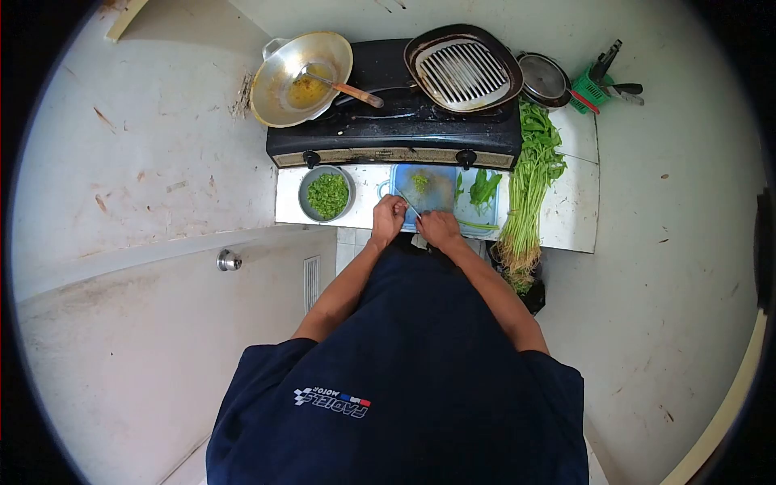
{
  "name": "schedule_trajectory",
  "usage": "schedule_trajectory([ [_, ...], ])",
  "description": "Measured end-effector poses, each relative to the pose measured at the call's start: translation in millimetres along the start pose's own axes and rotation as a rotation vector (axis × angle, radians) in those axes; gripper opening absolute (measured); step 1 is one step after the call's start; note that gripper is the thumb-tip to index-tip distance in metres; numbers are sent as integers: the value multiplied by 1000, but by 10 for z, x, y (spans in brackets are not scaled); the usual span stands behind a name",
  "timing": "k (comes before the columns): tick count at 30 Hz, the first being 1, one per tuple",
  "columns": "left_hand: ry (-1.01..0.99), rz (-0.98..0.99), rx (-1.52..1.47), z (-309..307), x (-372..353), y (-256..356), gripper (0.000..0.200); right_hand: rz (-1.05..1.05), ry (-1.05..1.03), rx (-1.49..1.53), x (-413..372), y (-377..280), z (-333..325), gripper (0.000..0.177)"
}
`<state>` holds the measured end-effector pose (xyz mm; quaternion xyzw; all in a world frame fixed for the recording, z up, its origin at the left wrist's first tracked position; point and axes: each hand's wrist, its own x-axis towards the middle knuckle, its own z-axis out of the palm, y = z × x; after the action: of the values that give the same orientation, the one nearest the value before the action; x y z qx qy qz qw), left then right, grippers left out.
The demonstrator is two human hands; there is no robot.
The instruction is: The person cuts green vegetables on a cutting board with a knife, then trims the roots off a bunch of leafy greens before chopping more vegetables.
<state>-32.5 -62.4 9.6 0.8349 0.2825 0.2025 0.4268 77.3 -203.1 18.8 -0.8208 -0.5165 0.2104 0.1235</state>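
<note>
Your 2 hands met at the near edge of the blue cutting board (436, 194), which lay on the white tabletop (570, 214) just in front of the black stove (396, 133). Your right hand (439, 229) was clenched around the handle of a knife (408, 204), its thin blade angling away across the board toward your left. Your left hand (388, 218) sat just beside it with the fingers curled in. It was too small in view to tell whether it gripped anything.

A small heap of chopped greens (420, 182) rested on the far part of the board, and a few whole leaves (483, 190) lay on its right side. To the left of the board stood a metal bowl (305, 187) holding more chopped greens. A long bunch of leafy stalks (529, 194) stretched along the tabletop to the right.

On the stove sat a wok (279, 93) with a spatula (347, 87) in it and a ridged grill pan (462, 71).
</note>
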Motion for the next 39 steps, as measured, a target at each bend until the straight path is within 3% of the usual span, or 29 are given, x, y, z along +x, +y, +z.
schedule_trajectory([
  [3, -43, -73, 5, -35, -14, 66, 8, 9, -5, 14, -17, 11, 9, 40],
  [24, -4, -40, 57, -30, -44, 93, 5, 7, -8, -63, -139, 24, -15, 41],
  [30, 0, -76, -28, -14, -40, 59, 6, 4, 97, -7, -110, 25, 4, 41],
  [39, -4, -36, 21, -53, -27, 112, 7, 5, 9, -30, -138, -30, -53, 41],
])
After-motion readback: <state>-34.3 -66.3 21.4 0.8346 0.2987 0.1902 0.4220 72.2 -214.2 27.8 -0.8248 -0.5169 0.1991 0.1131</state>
